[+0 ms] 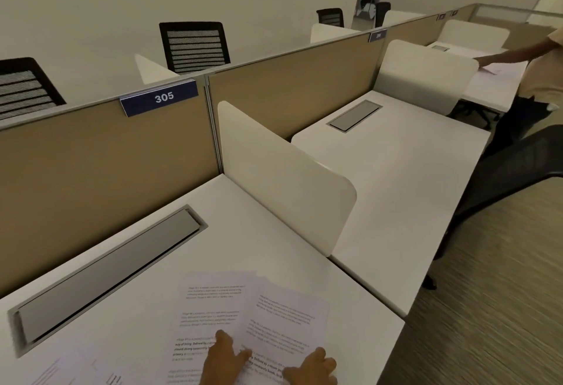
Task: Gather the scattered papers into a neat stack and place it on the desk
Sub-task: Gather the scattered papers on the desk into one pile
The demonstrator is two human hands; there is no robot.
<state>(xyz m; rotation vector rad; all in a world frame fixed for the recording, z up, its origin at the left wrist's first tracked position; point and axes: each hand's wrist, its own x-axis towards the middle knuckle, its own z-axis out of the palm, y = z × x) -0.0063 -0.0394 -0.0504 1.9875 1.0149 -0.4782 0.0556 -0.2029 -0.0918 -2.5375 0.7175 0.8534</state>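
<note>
Sheets of white printed paper lie loose at the frame's bottom-left corner (61,369), well apart from the left hand and on its far left, not yet collected. Left hand (224,360) lies flat, fingers spread wide, pressing on the left white printed sheet (207,308); it holds nothing. Just right of it, a second white printed sheet (289,314) overlaps the first, skewed. Right hand (313,366) rests on that sheet's near edge, fingers loosely bent, apparently pinning rather than gripping; hard to tell for sure. All paper sits on the white laminate desk (146,302), with a grey metal cable hatch (106,272) beyond the left hand.

Risks, as judgement: sliding sheets together under flat palms may crease or fan them; the right sheet lies nearer the desk edge and could slip off; the far-left papers may be missed.
</note>
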